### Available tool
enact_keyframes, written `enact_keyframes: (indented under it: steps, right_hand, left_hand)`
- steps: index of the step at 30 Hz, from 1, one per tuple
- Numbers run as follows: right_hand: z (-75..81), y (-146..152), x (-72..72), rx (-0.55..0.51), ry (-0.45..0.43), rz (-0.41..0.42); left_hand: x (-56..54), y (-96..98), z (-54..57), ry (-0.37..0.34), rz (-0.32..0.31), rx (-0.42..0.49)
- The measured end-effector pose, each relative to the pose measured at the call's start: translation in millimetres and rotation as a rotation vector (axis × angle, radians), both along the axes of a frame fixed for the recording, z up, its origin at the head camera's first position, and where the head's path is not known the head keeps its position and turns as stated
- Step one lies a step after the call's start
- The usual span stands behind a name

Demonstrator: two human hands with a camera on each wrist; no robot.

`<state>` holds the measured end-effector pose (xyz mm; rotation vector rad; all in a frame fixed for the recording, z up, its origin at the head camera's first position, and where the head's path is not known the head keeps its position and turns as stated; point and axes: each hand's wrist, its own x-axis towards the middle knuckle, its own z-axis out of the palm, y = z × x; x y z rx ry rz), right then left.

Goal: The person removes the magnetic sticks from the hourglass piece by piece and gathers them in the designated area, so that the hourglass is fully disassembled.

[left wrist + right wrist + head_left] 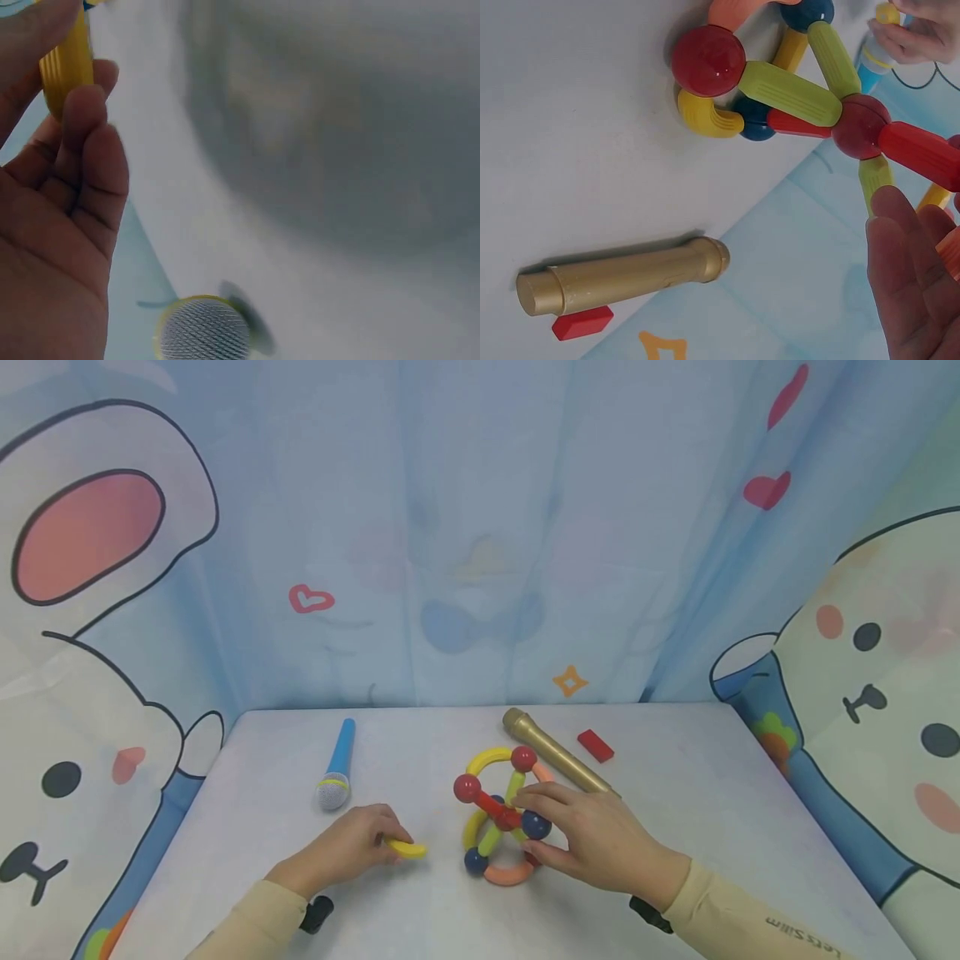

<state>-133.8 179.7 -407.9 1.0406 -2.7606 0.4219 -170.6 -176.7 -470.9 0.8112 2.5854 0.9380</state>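
Note:
My left hand (pixel 356 847) pinches a yellow curved rod (pixel 408 849) between thumb and fingers, to the left of a ball-and-stick structure. In the left wrist view the ridged rod (pixel 69 71) points upward out of the fingers. The structure (pixel 489 811) joins red and dark blue balls with straight red and lime rods and curved yellow and salmon ones. My right hand (pixel 600 835) holds it from the right, fingers over its upper side and thumb lower down by a blue ball (pixel 536 825). Part of the structure is hidden behind that hand.
A blue toy microphone (pixel 340 766) lies at the left of the white table (pixel 690 793). Behind the structure lies a gold microphone (pixel 558 752), with a small red block (pixel 596 746) to its right. A printed blue curtain (pixel 480 543) hangs along the table's back edge.

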Motion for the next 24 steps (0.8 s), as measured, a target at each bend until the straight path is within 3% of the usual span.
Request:
enact_keyframes:
  steps: [3, 9, 24]
  right_hand:
    - [0.1, 0, 0.0, -0.003, 0.001, 0.003]
    - [0.3, 1, 0.4, -0.003, 0.006, 0.002]
    - [0.8, 1, 0.0, -0.003, 0.000, 0.003]
  left_hand:
    - [-1.3, -5.6, -7.5, 0.004, -0.016, -0.042]
    - [0.4, -11.2, -14.9, -0.017, 0.013, -0.126]
    - [0.6, -6.5, -29.0, 0.113, 0.054, -0.119]
